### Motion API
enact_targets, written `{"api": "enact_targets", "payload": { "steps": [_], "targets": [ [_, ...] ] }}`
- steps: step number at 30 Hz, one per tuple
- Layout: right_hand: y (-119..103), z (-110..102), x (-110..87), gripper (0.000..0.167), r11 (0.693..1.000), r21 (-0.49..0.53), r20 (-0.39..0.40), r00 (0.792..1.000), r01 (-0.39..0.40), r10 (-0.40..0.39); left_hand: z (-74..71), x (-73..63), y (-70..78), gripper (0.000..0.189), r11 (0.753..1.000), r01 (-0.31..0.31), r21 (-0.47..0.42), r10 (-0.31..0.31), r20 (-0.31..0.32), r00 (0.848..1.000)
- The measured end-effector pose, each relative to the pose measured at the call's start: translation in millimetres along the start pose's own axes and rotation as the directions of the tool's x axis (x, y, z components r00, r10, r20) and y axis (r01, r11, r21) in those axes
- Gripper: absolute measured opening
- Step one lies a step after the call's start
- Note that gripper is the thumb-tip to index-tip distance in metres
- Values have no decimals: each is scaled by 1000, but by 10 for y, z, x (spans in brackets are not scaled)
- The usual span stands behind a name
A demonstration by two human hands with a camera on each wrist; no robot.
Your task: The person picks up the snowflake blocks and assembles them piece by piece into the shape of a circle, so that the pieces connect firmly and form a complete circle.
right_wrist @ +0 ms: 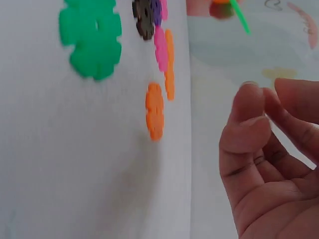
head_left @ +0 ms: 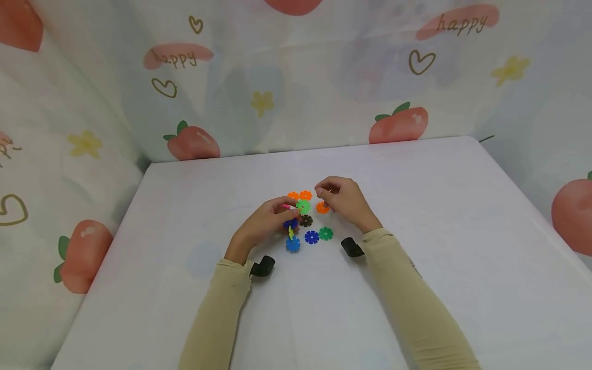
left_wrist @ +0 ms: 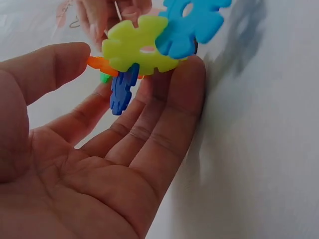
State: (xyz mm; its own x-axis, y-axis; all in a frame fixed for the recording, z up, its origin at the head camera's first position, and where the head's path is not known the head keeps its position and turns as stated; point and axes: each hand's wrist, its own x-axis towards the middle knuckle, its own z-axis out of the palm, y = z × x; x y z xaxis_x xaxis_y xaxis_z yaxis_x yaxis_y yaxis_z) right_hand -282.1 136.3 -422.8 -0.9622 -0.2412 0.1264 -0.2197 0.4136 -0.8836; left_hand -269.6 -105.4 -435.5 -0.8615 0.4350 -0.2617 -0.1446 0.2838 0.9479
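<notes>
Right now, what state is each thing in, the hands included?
Left hand: holding the joined discs
Joined discs: slotted together
Right hand: fingers curled, no disc visible
Green disc: flat on the table
Blue disc: flat
Brown disc: flat
Orange disc nearest the right hand: flat
Two farther orange discs: flat
Pink disc: flat
</notes>
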Motion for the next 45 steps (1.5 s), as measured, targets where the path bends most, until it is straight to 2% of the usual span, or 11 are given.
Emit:
{"api": "enact_targets", "payload": {
  "steps": [5,9,13,18,23,28,38,45],
  "targets": [
    [75,-58,25,22,992,-120,-13,999,-48,47,-58,-18,-9,36,1000,9,-16,-9,11,1000],
    [148,-57,54,25,967,-238,50,993,-94,109,-77,-19,-12,30,999,13,-38,-13,4,1000],
    [192,-46,63,29,929,-350,128,976,-122,177,-77,-13,-6,29,999,16,-44,-16,-1,1000],
    [204,-15,77,31,904,-403,158,962,-144,224,-76,-2,11,36,999,35,-30,-36,-29,999],
    [219,-13,72,28,914,-377,148,964,-153,223,-74,14,5,28,998,32,-52,-33,-26,999],
    [226,-73,28,22,939,-310,113,975,-149,192,-83,20,-45,21,1000,11,-23,-12,-54,998],
    [143,-124,28,10,972,-228,51,996,-64,77,-87,-11,-41,22,1000,0,3,0,-124,992],
    [10,-77,15,11,989,-143,78,996,-26,38,-77,-10,-31,23,999,6,38,0,-159,987]
  ]
}}
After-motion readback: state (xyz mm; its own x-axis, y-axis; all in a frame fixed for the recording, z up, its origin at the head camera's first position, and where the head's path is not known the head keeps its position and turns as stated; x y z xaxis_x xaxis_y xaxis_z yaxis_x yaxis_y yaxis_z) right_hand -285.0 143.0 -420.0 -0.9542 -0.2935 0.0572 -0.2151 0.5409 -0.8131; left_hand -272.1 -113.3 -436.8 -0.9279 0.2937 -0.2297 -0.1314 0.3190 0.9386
